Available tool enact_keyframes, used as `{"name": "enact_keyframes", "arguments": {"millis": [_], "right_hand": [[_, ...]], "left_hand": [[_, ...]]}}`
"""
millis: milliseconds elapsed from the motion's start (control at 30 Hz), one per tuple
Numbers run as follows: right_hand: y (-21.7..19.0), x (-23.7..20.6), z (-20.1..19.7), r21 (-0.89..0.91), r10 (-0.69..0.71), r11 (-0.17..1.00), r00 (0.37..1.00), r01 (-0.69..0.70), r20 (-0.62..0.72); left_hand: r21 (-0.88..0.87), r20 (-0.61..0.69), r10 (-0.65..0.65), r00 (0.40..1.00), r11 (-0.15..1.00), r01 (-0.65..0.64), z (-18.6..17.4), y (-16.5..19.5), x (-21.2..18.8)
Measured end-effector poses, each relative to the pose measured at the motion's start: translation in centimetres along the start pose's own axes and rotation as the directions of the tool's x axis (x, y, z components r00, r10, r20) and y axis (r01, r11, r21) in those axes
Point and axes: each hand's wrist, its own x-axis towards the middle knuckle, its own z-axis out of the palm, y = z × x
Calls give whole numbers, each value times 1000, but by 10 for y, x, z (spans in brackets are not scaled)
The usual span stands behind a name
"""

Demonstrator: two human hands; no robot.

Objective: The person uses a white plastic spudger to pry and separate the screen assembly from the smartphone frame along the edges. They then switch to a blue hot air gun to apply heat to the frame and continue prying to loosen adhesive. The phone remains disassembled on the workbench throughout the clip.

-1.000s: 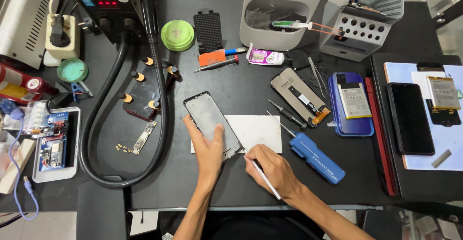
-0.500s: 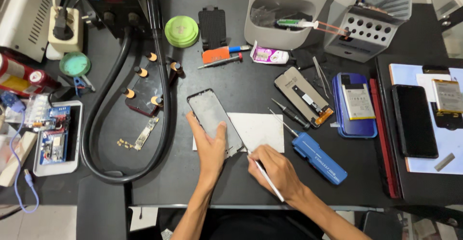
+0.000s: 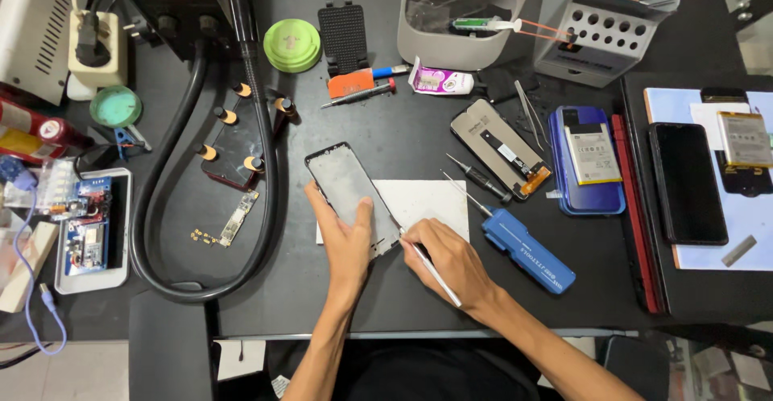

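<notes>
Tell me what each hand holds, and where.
Left hand presses the black phone frame flat at its lower end; right hand grips a thin white tool near its tip.

Two bare forearms, no sleeves, left hand (image 3: 348,244), right hand (image 3: 448,261)

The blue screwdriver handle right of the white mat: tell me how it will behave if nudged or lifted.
The blue screwdriver looks rigid and fairly light. Its handle seems flat-sided, so it would probably slide on the black table rather than roll. The thin bit at its upper left end could catch on the white mat if pushed that way.
</notes>
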Motion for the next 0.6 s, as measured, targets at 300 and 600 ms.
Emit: {"name": "enact_keyframes", "arguments": {"millis": [300,600], "right_hand": [[17,-42,-7,42,-247,963,930,267,-271],[24,-51,-5,29,-357,920,866,391,-351]], "left_hand": [[-42,-14,-49,999,998,48,0,1,2],[-25,7,-41,999,999,41,-2,2,4]]}}
